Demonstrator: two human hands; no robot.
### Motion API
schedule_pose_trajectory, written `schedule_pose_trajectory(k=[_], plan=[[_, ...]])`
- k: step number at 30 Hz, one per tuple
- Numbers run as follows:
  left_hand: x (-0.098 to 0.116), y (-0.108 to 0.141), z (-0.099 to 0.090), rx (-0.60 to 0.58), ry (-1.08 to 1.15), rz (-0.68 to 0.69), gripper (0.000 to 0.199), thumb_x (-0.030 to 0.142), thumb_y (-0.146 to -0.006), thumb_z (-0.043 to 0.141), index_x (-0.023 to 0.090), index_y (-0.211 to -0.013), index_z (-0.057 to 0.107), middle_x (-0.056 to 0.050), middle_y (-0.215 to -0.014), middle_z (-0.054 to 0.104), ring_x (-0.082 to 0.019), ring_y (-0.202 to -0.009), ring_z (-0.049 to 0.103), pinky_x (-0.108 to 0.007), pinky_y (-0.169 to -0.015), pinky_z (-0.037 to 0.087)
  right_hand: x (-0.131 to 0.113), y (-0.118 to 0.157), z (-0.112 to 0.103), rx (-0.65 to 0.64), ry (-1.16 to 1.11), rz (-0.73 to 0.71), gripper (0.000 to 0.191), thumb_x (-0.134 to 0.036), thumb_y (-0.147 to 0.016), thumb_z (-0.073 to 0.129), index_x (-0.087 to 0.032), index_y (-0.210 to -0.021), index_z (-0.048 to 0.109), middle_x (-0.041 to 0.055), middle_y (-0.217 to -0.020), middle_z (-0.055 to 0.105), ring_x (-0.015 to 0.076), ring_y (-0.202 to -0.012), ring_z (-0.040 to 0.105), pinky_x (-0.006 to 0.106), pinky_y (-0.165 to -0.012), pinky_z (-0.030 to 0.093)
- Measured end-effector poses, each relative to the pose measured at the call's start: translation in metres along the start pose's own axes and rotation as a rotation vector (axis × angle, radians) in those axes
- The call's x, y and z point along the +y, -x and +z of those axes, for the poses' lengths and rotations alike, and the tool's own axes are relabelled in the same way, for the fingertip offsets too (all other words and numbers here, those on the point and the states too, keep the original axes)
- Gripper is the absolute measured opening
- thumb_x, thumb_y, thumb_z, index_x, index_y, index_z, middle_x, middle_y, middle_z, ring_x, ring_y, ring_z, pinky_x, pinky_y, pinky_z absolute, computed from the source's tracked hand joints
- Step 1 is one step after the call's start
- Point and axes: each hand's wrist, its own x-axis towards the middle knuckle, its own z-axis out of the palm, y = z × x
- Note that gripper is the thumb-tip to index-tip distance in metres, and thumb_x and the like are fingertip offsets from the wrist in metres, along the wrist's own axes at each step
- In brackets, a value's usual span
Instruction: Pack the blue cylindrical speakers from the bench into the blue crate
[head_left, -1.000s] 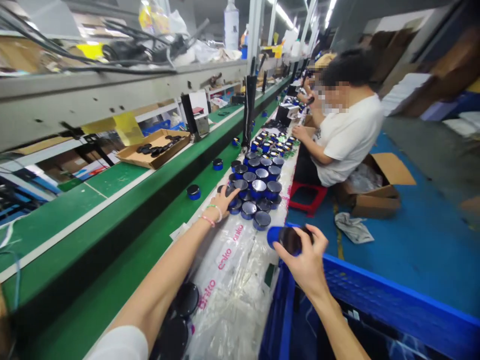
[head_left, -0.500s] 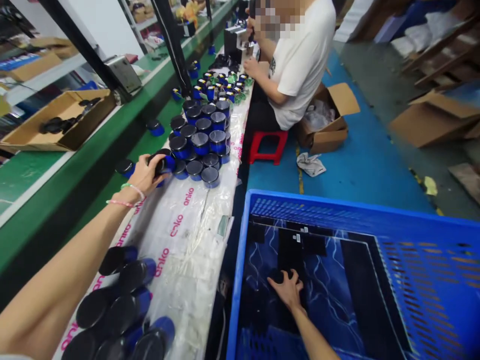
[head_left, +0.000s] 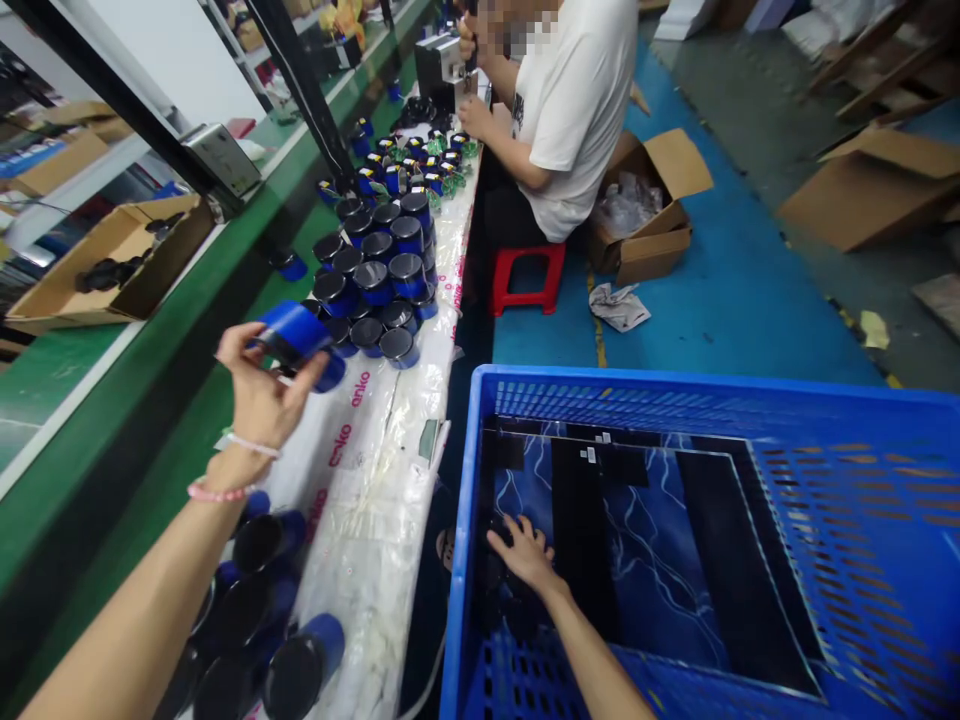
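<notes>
Left hand (head_left: 262, 402) has lifted its gripped cylinder (head_left: 294, 328); whether right hand (head_left: 526, 556) grips is unclear.

Single view from your head, facing forward and down along the table (head_left: 375, 490), close to your left hand (head_left: 264, 392) and right hand (head_left: 527, 556).

Beyond the right hand (head_left: 527, 560), a white-shirted person (head_left: 577, 130) sits on a red stool (head_left: 529, 258) near an open carton (head_left: 656, 256) and a crumpled wrapper (head_left: 619, 306); a cardboard tray (head_left: 169, 272) sits left of the left hand (head_left: 264, 392).
</notes>
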Motion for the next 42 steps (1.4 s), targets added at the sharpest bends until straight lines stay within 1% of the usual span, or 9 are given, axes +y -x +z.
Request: schedule_pose_trajectory(k=[3, 6, 11, 16, 20, 30, 33, 36, 42], plan=[[0.094, 0.007, 0.017, -0.207, 0.282, 0.155, 0.059, 0.029, -0.077, 0.064, 0.021, -0.122, 0.027, -0.009, -0.118, 0.035, -0.020, -0.107, 0.043, -0.028, -0.081, 0.047, -0.018, 0.039, -0.067, -0.087, -0.487, -0.261, 0.067, -0.063, -0.088, 0.026, -0.027, -0.144, 0.019, 0.0057, -0.142, 0.026, 0.0228, -0.127, 0.032, 0.041, -0.104, 0.029], [0.176, 0.039, 0.062, -0.678, 0.339, 0.289, 0.043, 0.033, -0.081, 0.059, 0.025, -0.118, 0.038, -0.008, -0.114, 0.037, -0.021, -0.103, 0.045, -0.033, -0.087, 0.045, -0.026, 0.083, -0.126, -0.322, -1.109, -0.636, 0.076, -0.075, -0.080, 0.030, -0.038, -0.142, 0.007, 0.0065, -0.144, 0.021, 0.0273, -0.122, 0.040, 0.046, -0.092, 0.041], [0.241, 0.113, 0.149, -1.140, 0.376, 0.402, 0.066, 0.036, -0.078, 0.063, 0.020, -0.135, 0.033, -0.013, -0.124, 0.037, -0.027, -0.103, 0.046, -0.039, -0.088, 0.044, 0.019, 0.095, -0.146, -0.060, -1.173, -0.474, 0.056, -0.053, -0.080, 0.056, -0.029, -0.127, 0.036, 0.0055, -0.139, 0.030, 0.0255, -0.121, 0.039, 0.037, -0.082, 0.049], [0.233, 0.172, 0.208, -1.237, 0.389, -0.088, 0.077, 0.036, -0.079, 0.061, 0.011, -0.141, 0.023, -0.016, -0.124, 0.044, -0.024, -0.115, 0.044, -0.033, -0.098, 0.037, 0.106, 0.049, -0.121, -0.033, -1.328, -0.267, 0.054, -0.043, -0.077, 0.064, -0.021, -0.120, 0.040, 0.0086, -0.130, 0.040, 0.0174, -0.105, 0.049, 0.030, -0.080, 0.048], [0.216, 0.206, 0.240, -1.299, 0.158, -0.195, 0.059, 0.037, -0.086, 0.053, 0.005, -0.133, 0.036, -0.017, -0.120, 0.045, -0.025, -0.113, 0.043, -0.032, -0.099, 0.032, 0.150, 0.022, -0.094, -0.149, -1.163, -0.118, 0.061, -0.042, -0.077, 0.062, -0.022, -0.127, 0.037, 0.0079, -0.122, 0.045, 0.0140, -0.102, 0.050, 0.028, -0.086, 0.045], [0.187, 0.249, 0.241, -1.554, -0.088, -0.379, 0.047, 0.013, -0.082, 0.052, 0.008, -0.128, 0.043, -0.019, -0.129, 0.036, -0.021, -0.106, 0.052, -0.029, -0.092, 0.040, 0.161, -0.019, -0.004, -0.236, -0.600, 0.120, 0.037, -0.024, -0.076, 0.055, -0.014, -0.112, 0.053, 0.0129, -0.121, 0.041, 0.0225, -0.104, 0.048, 0.032, -0.071, 0.049], [0.192, 0.244, 0.235, -1.589, -0.097, -0.373, 0.049, 0.007, -0.078, 0.054, 0.010, -0.126, 0.048, -0.018, -0.130, 0.037, -0.022, -0.108, 0.051, -0.033, -0.095, 0.040, 0.154, -0.019, -0.003, -0.136, -0.453, 0.135, 0.038, -0.020, -0.079, 0.049, -0.013, -0.116, 0.050, 0.0162, -0.132, 0.027, 0.0248, -0.110, 0.044, 0.032, -0.070, 0.050], [0.206, 0.225, 0.233, -1.620, -0.113, -0.386, 0.044, 0.001, -0.078, 0.048, 0.006, -0.122, 0.052, -0.019, -0.125, 0.042, -0.026, -0.115, 0.047, -0.037, -0.098, 0.037, 0.152, -0.018, -0.011, -0.234, -0.400, 0.109, 0.037, -0.020, -0.081, 0.044, -0.017, -0.117, 0.052, 0.0125, -0.119, 0.044, 0.0229, -0.103, 0.050, 0.033, -0.066, 0.051], [0.227, 0.117, 0.210, -1.504, 0.043, -0.378, 0.041, 0.003, -0.076, 0.048, 0.005, -0.116, 0.056, -0.019, -0.121, 0.049, -0.029, -0.113, 0.049, -0.038, -0.095, 0.041, 0.133, -0.026, -0.025, -0.056, -0.324, -0.009, 0.048, -0.008, -0.081, 0.035, -0.012, -0.125, 0.050, 0.0092, -0.110, 0.054, 0.0164, -0.107, 0.050, 0.030, -0.097, 0.037]])
